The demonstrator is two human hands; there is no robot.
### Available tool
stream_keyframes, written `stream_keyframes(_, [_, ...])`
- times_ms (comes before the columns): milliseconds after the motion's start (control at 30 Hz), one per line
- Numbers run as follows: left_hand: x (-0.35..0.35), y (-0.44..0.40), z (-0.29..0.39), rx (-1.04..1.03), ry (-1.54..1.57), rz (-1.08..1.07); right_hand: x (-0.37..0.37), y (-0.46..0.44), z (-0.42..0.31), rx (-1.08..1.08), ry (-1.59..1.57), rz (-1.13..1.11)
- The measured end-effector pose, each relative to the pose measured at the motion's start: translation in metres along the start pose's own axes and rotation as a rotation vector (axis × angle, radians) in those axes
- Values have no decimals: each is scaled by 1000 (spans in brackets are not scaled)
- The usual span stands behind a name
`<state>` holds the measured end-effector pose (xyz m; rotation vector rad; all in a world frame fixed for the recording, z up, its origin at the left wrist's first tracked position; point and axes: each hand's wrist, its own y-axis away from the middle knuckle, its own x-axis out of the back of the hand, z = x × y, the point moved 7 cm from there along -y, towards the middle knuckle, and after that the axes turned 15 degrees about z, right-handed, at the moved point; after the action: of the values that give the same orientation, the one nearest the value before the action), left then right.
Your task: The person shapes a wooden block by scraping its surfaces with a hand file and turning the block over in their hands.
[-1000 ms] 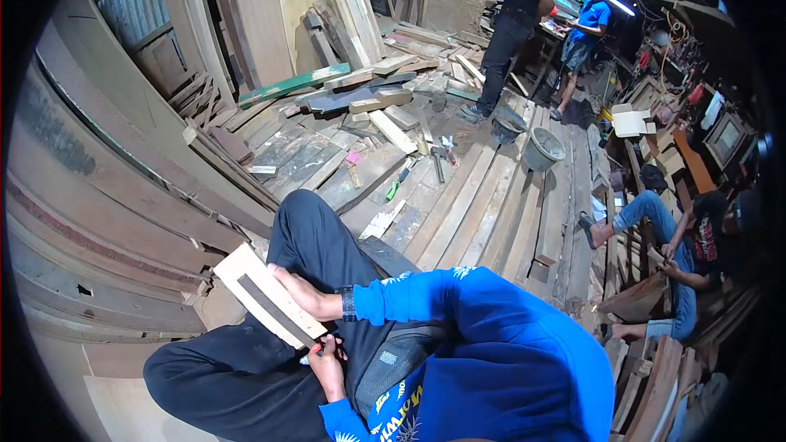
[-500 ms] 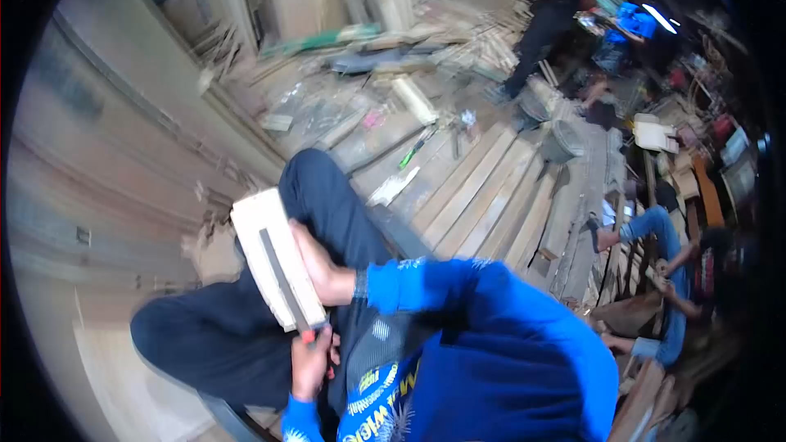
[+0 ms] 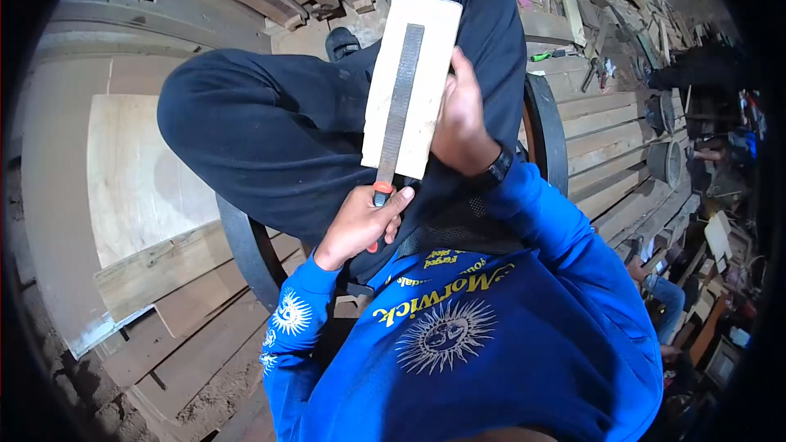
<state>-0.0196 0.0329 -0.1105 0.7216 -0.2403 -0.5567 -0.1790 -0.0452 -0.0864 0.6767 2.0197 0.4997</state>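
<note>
My left hand [image 3: 360,225] is closed around the red and black handle [image 3: 381,194] of a rasp. The dark, rough blade of the rasp [image 3: 401,102] lies lengthwise along the upper face of a pale wooden block [image 3: 434,57]. On the block's right side is my right hand [image 3: 463,119], its thumb along the edge and its other fingers mostly hidden behind the wood. The block is held up over my crossed legs [image 3: 270,139], tilted slightly to the right at its far end.
A pale board [image 3: 151,180] and several planks lie at left. Wooden slats [image 3: 606,147] cover the floor at right, with a green-handled tool [image 3: 547,56] and a grey bucket [image 3: 664,161]. Another person's leg [image 3: 665,299] shows at far right.
My view has swung, so the block and rasp now appear higher and farther right, and the blur has gone. Both hands keep their holds, and the rasp still lies on the block.
</note>
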Motion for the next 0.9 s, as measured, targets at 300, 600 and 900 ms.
stream_keyframes(300, [-14,-2,-1,-81,-21,2,10,-3,5,12,96,-6])
stream_keyframes(600, [-16,7,14,-183,-18,-11,3,2,-33,56,25,-92])
stream_keyframes(900, [-11,18,25,-79,16,-67,4,15,-35,336,170,-240])
